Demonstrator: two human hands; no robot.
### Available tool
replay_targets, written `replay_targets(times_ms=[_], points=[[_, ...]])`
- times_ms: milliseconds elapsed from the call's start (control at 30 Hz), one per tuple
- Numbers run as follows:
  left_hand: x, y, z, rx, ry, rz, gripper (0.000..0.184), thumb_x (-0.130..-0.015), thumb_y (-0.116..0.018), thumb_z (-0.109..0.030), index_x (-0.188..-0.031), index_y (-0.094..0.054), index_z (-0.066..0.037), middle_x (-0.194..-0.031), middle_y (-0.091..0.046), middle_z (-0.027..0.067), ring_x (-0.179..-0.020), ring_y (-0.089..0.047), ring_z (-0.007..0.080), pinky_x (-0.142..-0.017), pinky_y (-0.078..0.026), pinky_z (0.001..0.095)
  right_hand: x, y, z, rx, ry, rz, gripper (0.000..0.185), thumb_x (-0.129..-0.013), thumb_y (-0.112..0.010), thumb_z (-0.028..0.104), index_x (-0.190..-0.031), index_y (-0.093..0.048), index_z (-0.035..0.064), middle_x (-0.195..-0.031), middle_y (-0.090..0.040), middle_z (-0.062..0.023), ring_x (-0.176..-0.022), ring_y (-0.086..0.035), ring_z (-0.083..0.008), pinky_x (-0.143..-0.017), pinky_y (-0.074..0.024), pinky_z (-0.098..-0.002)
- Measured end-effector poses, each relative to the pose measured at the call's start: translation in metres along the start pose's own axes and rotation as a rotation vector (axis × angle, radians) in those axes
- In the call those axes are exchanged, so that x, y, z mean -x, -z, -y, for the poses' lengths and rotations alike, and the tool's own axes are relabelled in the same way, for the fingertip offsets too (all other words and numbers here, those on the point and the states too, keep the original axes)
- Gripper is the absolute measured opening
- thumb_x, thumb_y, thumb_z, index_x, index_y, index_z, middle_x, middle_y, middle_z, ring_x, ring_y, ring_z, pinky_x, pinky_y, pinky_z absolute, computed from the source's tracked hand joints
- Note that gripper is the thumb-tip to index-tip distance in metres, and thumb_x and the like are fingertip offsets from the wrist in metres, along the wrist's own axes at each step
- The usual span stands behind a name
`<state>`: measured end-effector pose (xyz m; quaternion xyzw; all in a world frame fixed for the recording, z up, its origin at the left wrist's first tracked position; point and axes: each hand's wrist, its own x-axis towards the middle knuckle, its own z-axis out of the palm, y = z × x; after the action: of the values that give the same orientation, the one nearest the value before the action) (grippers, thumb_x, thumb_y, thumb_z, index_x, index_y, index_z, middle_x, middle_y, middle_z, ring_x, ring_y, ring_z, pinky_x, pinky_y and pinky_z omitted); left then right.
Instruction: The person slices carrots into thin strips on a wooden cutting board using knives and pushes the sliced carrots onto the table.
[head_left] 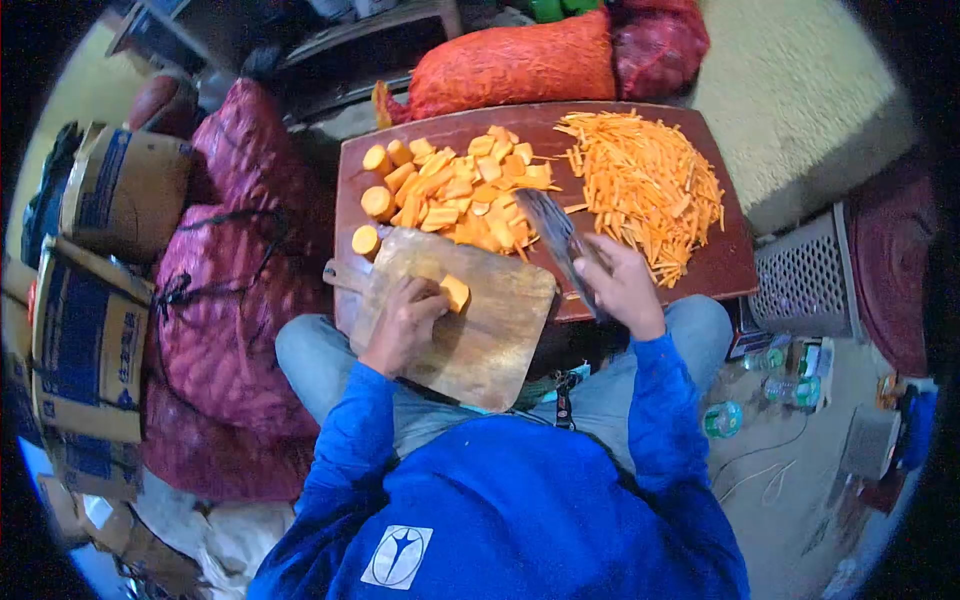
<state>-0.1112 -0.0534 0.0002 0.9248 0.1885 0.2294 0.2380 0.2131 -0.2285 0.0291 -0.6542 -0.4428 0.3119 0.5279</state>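
Observation:
My left hand (408, 322) is closed on a piece of carrot (455, 293) that lies on the wooden cutting board (490, 345). The board rests over my lap and the near edge of the red table (735, 262). In my right hand (622, 283) is a broad-bladed knife (547, 222), raised to the right of the board with its blade pointing up and left. Beyond the board lies a heap of carrot chunks and slices (465, 190). A larger pile of thin carrot sticks (650, 180) covers the table's right side.
Red mesh sacks (225, 320) and cardboard boxes (90, 330) crowd the left. An orange mesh sack (515, 65) lies behind the table. On the right stand a grey perforated basket (803, 275) and several plastic bottles (722, 420) on the floor.

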Motion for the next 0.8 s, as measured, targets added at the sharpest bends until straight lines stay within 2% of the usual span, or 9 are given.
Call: replay_targets(times_ms=[33,100,133,233,333,567,600,700,800], points=[[0.010,0.002,-0.001,-0.009,0.015,0.008,0.022,-0.080,-0.069,-0.003,-0.101,-0.075,-0.003,-0.107,-0.067,0.0145,-0.105,-0.063,0.0360,-0.090,-0.052,0.0466,0.009,-0.010,0.016,-0.026,-0.076,0.057,0.041,-0.096,-0.069,0.013,-0.133,-0.065,-0.0048,-0.111,-0.077,-0.0164,-0.101,-0.073,-0.0201,-0.089,-0.0562,-0.0344],[0.022,0.005,-0.006,0.020,0.055,-0.032,0.022,-0.082,-0.070,-0.003,-0.103,-0.075,-0.002,-0.109,-0.067,0.0159,-0.107,-0.063,0.0363,-0.091,-0.052,0.0470,0.019,-0.027,0.043,0.169,0.036,0.140,0.042,-0.094,-0.070,0.012,-0.133,-0.064,-0.0042,-0.113,-0.076,-0.0221,-0.105,-0.076,-0.0279,-0.091,-0.0569,-0.0384],[0.022,0.006,-0.011,0.007,0.114,-0.070,0.022,-0.083,-0.072,-0.004,-0.104,-0.074,-0.002,-0.110,-0.066,0.0164,-0.106,-0.063,0.0363,-0.091,-0.052,0.0470,0.024,-0.035,0.051,0.210,0.112,0.178,0.045,-0.092,-0.070,0.012,-0.133,-0.064,-0.0033,-0.116,-0.073,-0.0281,-0.110,-0.074,-0.0382,-0.093,-0.0570,-0.0423],[0.015,0.005,-0.032,-0.061,0.174,-0.128,0.023,-0.084,-0.076,-0.006,-0.107,-0.073,-0.002,-0.111,-0.064,0.0169,-0.105,-0.061,0.0365,-0.091,-0.051,0.0472,0.036,-0.054,0.052,0.319,0.249,0.306,0.048,-0.093,-0.067,0.011,-0.138,-0.059,-0.0004,-0.118,-0.069,-0.0313,-0.109,-0.068,-0.0489,-0.092,-0.0565,-0.0492],[0.011,-0.006,-0.038,-0.118,0.161,-0.132,0.026,-0.083,-0.077,-0.008,-0.108,-0.072,-0.003,-0.109,-0.062,0.0164,-0.104,-0.058,0.0370,-0.090,-0.049,0.0479,0.048,-0.070,0.060,0.361,0.089,0.366,0.046,-0.096,-0.066,0.010,-0.138,-0.057,-0.0055,-0.119,-0.069,-0.0303,-0.115,-0.068,-0.0461,-0.097,-0.0549,-0.0450],[0.021,-0.014,-0.046,-0.198,0.132,-0.058,0.032,-0.075,-0.069,-0.003,-0.107,-0.073,-0.002,-0.109,-0.058,0.0167,-0.105,-0.055,0.0362,-0.087,-0.044,0.0484,0.088,-0.090,0.071,0.417,0.004,0.384,0.048,-0.099,-0.066,0.012,-0.141,-0.054,-0.0068,-0.123,-0.068,-0.0319,-0.115,-0.068,-0.0473,-0.097,-0.0552,-0.0470],[0.022,-0.015,-0.047,-0.246,0.122,-0.080,0.033,-0.075,-0.068,-0.004,-0.108,-0.073,-0.001,-0.109,-0.058,0.0167,-0.104,-0.055,0.0358,-0.087,-0.044,0.0482,0.093,-0.089,0.069,0.440,0.046,0.397,0.052,-0.101,-0.062,0.017,-0.148,-0.047,0.0005,-0.127,-0.066,-0.0311,-0.111,-0.066,-0.0518,-0.092,-0.0551,-0.0555],[0.024,-0.016,-0.041,-0.223,0.128,-0.014,0.042,-0.070,-0.065,0.002,-0.111,-0.070,0.003,-0.112,-0.058,0.0181,-0.107,-0.054,0.0396,-0.091,-0.046,0.0503,0.104,-0.094,0.069,0.474,0.052,0.363,0.054,-0.102,-0.061,0.020,-0.149,-0.046,-0.0021,-0.128,-0.066,-0.0301,-0.108,-0.067,-0.0509,-0.090,-0.0563,-0.0554],[0.021,-0.016,-0.040,-0.229,0.118,0.020,0.033,-0.079,-0.065,-0.004,-0.111,-0.073,0.002,-0.108,-0.058,0.0154,-0.102,-0.054,0.0353,-0.086,-0.044,0.0458,0.101,-0.093,0.081,0.542,0.005,0.446,0.055,-0.102,-0.061,0.021,-0.149,-0.046,-0.0030,-0.126,-0.066,-0.0292,-0.103,-0.069,-0.0501,-0.087,-0.0573,-0.0559]])
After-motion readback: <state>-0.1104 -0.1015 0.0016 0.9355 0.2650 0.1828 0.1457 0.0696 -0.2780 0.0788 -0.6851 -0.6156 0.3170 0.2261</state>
